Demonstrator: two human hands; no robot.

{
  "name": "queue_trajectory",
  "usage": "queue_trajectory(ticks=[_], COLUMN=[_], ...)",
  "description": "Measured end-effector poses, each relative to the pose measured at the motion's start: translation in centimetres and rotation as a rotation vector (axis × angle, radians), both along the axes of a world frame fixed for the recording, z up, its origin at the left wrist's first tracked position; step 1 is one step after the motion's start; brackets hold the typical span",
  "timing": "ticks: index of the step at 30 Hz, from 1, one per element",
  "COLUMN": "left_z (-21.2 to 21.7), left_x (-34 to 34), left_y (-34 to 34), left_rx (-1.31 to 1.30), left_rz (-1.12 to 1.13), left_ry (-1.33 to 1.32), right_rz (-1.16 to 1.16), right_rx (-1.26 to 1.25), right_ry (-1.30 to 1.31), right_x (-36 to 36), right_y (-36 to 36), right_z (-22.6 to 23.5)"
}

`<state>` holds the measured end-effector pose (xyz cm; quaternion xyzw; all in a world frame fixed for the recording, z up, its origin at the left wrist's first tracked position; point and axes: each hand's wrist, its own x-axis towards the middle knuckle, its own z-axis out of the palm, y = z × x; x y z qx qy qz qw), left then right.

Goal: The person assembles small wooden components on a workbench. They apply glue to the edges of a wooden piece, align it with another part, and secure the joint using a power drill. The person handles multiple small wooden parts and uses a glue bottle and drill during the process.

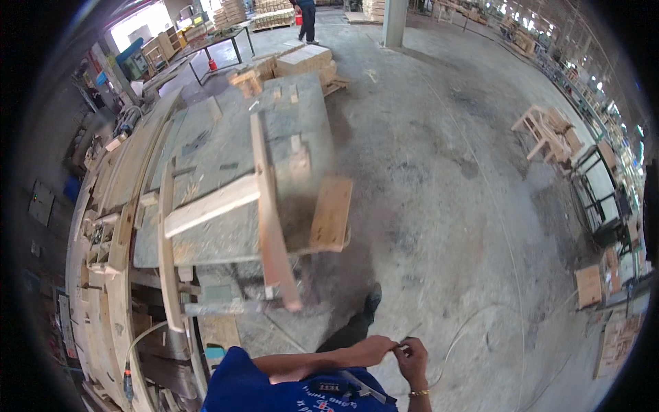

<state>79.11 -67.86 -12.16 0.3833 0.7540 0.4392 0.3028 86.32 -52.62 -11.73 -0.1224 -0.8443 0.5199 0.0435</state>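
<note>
Thin rod [410,334]: small, pale, sticking out toward 1 o'clock from between the two hands, above the concrete floor [453,192].
Left hand [374,350]: fingers pinched together on the rod's near end.
Right hand [413,358]: curled, fingertips meeting the left's at the rod.
Workbench [206,158]: well apart, at 10 o'clock.

Workbench [226,158] sits left of centre w/ a wooden frame [264,206] lying on top, its long rail overhanging the near edge. A short board [331,213] rests at the bench's right edge. Stacked boards [305,62] stand beyond the far end. Open floor [446,172] spreads right; a small wooden stool [546,130] stands far right, well apart. Near bottom, left hand [374,350] & right hand [412,357] meet, fingertips touching, in front of the bench.
</note>
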Motion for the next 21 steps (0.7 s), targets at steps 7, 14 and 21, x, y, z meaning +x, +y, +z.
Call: queue_trajectory(ticks=[7,14,21], left_z=[-0.6,-4.9,-7.7], left_x=[-21.6,-51.9,-63.7], left_y=[19.9,19.0,32.7], left_rx=[0.019,-0.268,-1.066], left_rz=[-0.119,0.461,0.362], left_ry=[-0.016,0.086,-0.332], right_rz=[-0.536,-0.078,-0.245], right_rx=[-0.093,0.185,0.464], right_ry=[-0.436,-1.059,-0.917], right_x=[-4.1,-14.5,-46.3], right_y=[23.6,35.4,59.3], right_z=[-12.8,-21.0,-23.9])
